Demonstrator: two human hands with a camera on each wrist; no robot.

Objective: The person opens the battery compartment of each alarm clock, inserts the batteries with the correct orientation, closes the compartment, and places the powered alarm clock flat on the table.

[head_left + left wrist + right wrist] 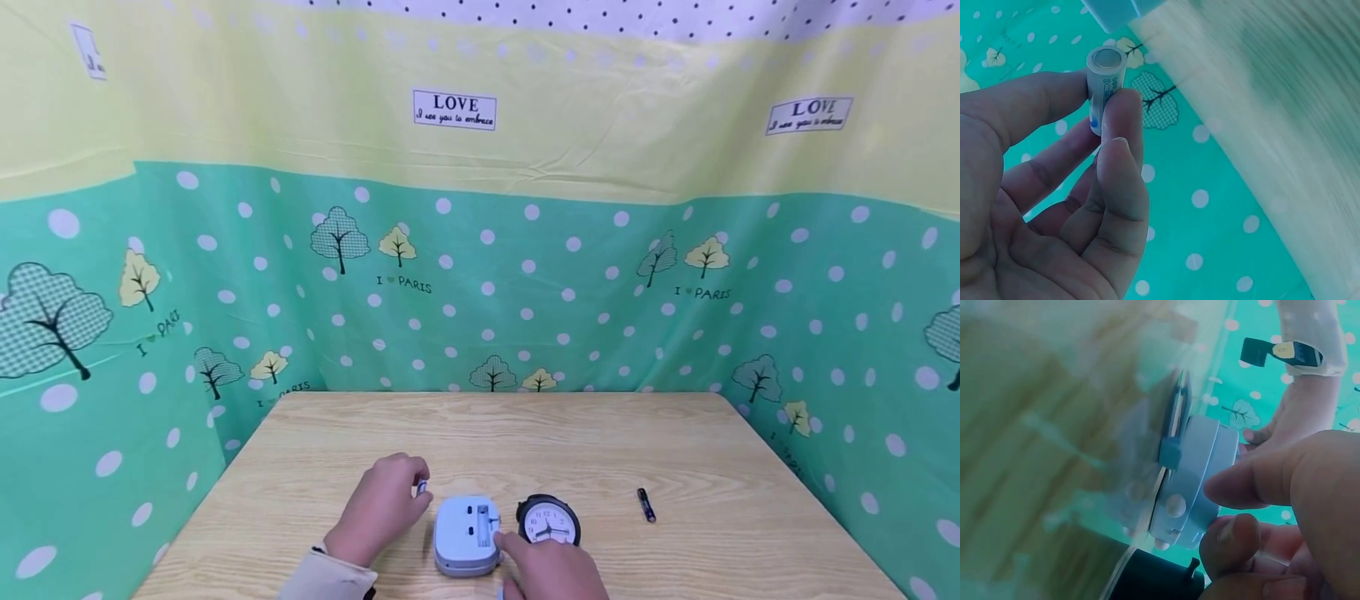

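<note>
My left hand [386,500] pinches a small white battery [1099,94] between thumb and fingertips, its flat end up, above the table left of a light-blue clock [452,537]. That clock lies on its front, back upward, with two black knobs and an uncovered battery slot [483,525]. From the right, my right hand [555,571] reaches over, its index fingertip on the clock's back beside the slot. In the right wrist view the thumb [1229,540] is bent close to the clock's edge. A small light-blue piece [501,593] shows by the thumb at the bottom edge.
A round black clock [566,508] with a white dial lies face up just right of the light-blue one, partly covered by my right hand. Farther right on the wooden table [480,425] is a small dark cylinder [647,505]. A patterned green curtain [525,292] hangs around.
</note>
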